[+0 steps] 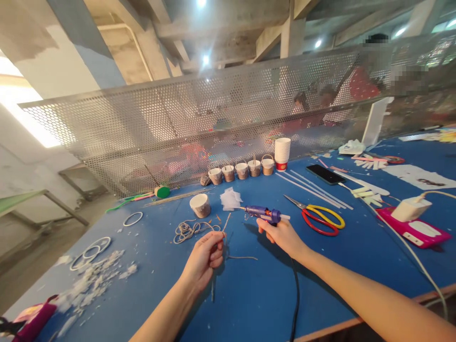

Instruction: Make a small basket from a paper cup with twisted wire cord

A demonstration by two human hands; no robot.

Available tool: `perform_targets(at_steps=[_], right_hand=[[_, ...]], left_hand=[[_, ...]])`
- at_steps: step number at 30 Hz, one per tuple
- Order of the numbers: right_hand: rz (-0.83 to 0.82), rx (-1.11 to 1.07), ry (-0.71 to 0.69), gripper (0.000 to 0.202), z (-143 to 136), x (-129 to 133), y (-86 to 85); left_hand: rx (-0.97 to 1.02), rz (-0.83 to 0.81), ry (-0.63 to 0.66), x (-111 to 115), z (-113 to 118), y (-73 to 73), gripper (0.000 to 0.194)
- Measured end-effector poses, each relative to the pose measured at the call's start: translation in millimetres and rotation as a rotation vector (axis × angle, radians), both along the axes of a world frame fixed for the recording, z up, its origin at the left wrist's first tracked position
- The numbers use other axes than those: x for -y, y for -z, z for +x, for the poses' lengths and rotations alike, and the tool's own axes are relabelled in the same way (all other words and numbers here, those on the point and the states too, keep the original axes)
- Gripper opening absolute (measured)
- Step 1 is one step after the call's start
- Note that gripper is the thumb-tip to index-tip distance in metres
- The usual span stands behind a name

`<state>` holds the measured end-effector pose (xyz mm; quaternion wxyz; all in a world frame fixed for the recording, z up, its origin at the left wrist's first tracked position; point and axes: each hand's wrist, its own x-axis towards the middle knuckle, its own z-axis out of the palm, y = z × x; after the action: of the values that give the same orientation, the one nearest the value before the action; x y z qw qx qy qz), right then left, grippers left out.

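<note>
Between the thumb and fingers of my left hand (pixel 206 255) is a thin twisted cord (pixel 227 222), its upper end sticking up. My right hand (pixel 280 233) grips a blue glue gun (pixel 261 213), whose nozzle points left toward the cord without touching it. A black cable (pixel 296 299) runs down from below my right hand. Behind my left hand lie a loose coil of cord (pixel 187 231) and a wrapped cup (pixel 200 206). A small stack of white sheets (pixel 231 198) rests just beyond the nozzle.
Several small wrapped cups (pixel 242 170) and stacked paper cups (pixel 282 154) line the mesh panel (pixel 171 128). Scissors (pixel 317 218), glue sticks (pixel 313 190), a phone (pixel 325 174) and a pink power strip (pixel 415 230) lie rightward. White rings (pixel 133 219) and fluff (pixel 96 280) lie left. People sit beyond the mesh.
</note>
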<state>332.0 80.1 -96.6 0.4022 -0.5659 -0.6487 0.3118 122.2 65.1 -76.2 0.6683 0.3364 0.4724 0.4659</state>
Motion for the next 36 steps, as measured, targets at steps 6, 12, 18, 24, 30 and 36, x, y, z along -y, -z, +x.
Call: perform_targets(at_steps=[6,12,18,24,30,36], right_hand=[[-0.025,0.309,0.109,0.029,10,-11,7.9],[-0.076,0.459,0.061,0.036,13,-9,0.9],[-0.038,0.549,0.069,0.027,33,17,-16.6],[0.091,0.171,-0.081,0.012,16,49,-31.8],[-0.375,-0.674,-0.341,0.039,-52,28,-19.7],[-0.406,-0.455,-0.309,0.012,-48,26,-21.9]], left_hand=[[-0.070,0.072,-0.079,-3,0,2.5,0.031],[-0.094,0.107,-0.098,-1,0,2.7,0.032],[-0.086,0.125,-0.084,0,-1,2.0,0.032],[-0.066,0.124,-0.034,9,7,-2.6,0.031],[-0.169,0.192,0.034,23,13,-7.9,0.028],[-0.537,0.416,-0.018,23,8,-5.1,0.024]])
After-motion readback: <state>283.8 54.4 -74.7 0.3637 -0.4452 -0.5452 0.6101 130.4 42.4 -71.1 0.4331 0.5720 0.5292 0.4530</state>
